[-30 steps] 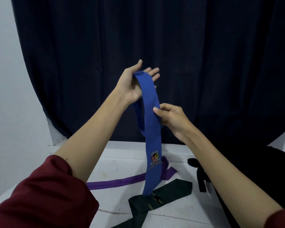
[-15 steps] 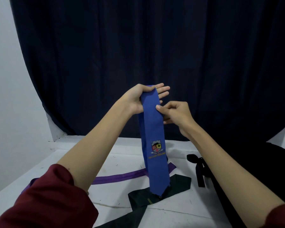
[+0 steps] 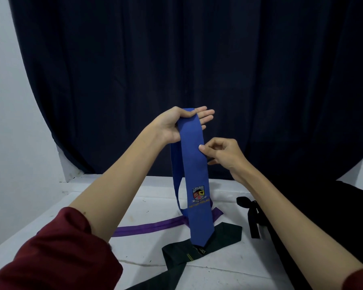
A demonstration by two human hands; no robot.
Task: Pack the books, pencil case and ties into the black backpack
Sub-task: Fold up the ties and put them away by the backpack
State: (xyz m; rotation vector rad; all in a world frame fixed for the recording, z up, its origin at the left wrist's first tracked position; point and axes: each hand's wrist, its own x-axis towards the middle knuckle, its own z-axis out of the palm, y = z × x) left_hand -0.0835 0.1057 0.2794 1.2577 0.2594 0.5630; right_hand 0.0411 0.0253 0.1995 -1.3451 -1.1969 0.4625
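Note:
A blue tie (image 3: pixel 194 164) with a crest near its wide end hangs doubled over my left hand (image 3: pixel 176 126), whose thumb presses the fold against straight fingers. My right hand (image 3: pixel 220 152) pinches the tie's right edge a little lower. The tie's pointed tip hangs just above a dark green tie (image 3: pixel 199 248) lying on the table. A purple tie (image 3: pixel 151 228) lies flat behind it. The black backpack (image 3: pixel 323 216) sits at the right, mostly dark and partly behind my right arm.
A white table (image 3: pixel 96 208) carries the ties. A black strap (image 3: pixel 253 216) from the backpack lies on it at the right. A dark curtain (image 3: pixel 176 70) hangs behind, with a pale wall (image 3: pixel 6 122) at the left.
Both hands have come lower with the blue tie. More of its wide end has slid down, and the tip now hangs over the green tie.

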